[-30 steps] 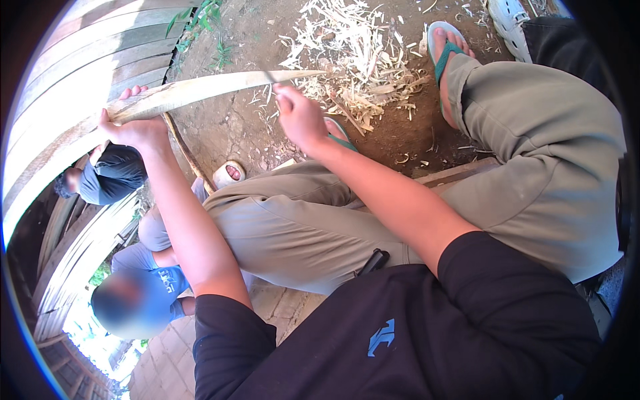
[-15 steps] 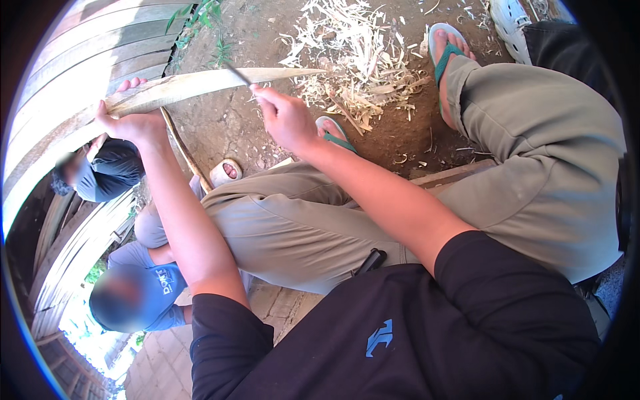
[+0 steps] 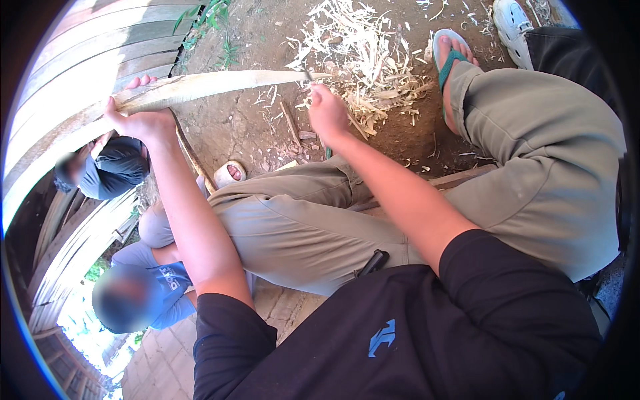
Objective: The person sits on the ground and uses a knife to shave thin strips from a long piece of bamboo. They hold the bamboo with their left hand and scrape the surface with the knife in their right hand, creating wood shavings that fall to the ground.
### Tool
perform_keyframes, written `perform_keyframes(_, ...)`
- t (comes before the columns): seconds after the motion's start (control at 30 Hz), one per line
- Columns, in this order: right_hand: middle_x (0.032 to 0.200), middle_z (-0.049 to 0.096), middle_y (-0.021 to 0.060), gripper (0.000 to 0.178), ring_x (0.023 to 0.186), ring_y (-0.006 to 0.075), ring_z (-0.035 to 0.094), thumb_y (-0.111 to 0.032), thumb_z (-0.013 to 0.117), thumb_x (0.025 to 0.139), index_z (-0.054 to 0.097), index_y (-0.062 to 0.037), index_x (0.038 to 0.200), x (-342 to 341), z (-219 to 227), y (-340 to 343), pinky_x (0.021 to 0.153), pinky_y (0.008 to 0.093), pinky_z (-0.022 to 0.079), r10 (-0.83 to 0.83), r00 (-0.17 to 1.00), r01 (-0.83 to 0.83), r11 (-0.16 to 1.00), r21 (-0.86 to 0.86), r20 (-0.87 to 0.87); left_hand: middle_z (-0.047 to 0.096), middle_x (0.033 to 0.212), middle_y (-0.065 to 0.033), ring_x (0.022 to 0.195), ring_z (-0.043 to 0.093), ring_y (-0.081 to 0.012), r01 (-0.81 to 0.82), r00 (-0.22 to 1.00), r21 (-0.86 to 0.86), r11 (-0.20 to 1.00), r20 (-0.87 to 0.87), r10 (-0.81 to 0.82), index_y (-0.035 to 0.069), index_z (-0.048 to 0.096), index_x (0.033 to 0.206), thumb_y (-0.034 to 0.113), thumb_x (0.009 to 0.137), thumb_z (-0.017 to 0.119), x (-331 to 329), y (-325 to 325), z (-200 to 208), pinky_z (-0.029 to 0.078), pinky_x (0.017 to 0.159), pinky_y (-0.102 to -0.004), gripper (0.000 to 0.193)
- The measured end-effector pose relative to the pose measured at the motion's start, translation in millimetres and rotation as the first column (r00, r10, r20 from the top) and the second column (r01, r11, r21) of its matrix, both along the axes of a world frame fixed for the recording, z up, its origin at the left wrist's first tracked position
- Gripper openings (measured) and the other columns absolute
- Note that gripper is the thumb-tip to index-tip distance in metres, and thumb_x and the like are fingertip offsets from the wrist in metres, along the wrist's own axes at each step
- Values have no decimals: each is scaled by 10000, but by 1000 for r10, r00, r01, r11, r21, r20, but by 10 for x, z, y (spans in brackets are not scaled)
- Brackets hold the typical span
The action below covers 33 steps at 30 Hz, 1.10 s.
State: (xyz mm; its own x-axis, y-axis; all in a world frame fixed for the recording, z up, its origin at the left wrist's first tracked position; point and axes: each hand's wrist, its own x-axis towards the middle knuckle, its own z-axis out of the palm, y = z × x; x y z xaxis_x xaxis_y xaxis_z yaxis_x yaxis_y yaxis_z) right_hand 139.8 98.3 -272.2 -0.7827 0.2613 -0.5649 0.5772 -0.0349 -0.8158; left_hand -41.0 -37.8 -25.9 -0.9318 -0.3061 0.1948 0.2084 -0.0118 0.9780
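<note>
A long pale piece of wood [image 3: 213, 85] runs from the left edge and tapers to a thin end over the shavings. My left hand [image 3: 143, 123] is closed around it from below, the thumb on one side and the fingertips showing on the other. My right hand [image 3: 328, 113] is a closed fist around the handle of a knife, mostly hidden by the fingers. Only a short dark stretch of the knife blade [image 3: 307, 73] shows, at the wood's tapered end.
Pale wood shavings [image 3: 363, 50] are heaped on the dirt beyond my right hand. A person in a blue shirt [image 3: 170, 287] sits close at left, and another in dark clothes [image 3: 119, 167] crouches farther off. A stick [image 3: 190, 152] leans near my left forearm. A white shoe [image 3: 512, 33] is at far right.
My right hand with the knife has moved right along the wood, from partway along the taper to its thin end. My left hand keeps its hold, shifted slightly right in view.
</note>
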Motion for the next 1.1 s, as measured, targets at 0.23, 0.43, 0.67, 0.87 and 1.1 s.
perform_keyframes(0.23,693,685,115,256,542,239,618,-177,567,1045,710,-143,1255,-55,353,-240,515,386,461,-165,859,146,986,-77,-484,613,924,-164,890,593,-331,76,996,34,997,42,-78,-33,577,958,510,880,517,-17,42,13,482,899,-484,552)
perform_keyframes(0.43,807,723,187,286,694,365,708,-215,535,1040,708,-148,1259,-44,161,4,615,456,526,-77,985,68,996,-61,-156,617,916,-162,886,596,-324,45,999,-18,999,-1,-45,-28,589,927,514,884,507,47,93,42,484,895,-494,551)
perform_keyframes(0.67,723,700,130,271,528,198,584,-168,559,1051,714,-112,1265,-88,500,-255,523,342,443,-177,794,163,984,-78,-581,611,900,-154,904,592,-324,89,995,29,996,30,-90,-29,596,906,518,877,503,0,17,20,477,898,-484,556)
perform_keyframes(0.87,822,720,197,252,706,381,709,-231,572,1036,714,-168,1235,-1,124,55,602,470,523,-63,976,42,994,-101,-208,606,908,-169,910,586,-335,5,1000,-7,1000,10,-5,-36,585,943,522,879,499,34,53,8,474,898,-479,568)
perform_keyframes(1.1,803,731,161,246,568,223,659,-131,586,1034,718,-113,1241,-9,272,-278,525,374,482,-149,794,152,987,-45,-589,605,914,-164,908,589,-328,81,995,46,996,51,-83,-31,584,945,526,884,499,-64,-99,-7,476,896,-476,567)
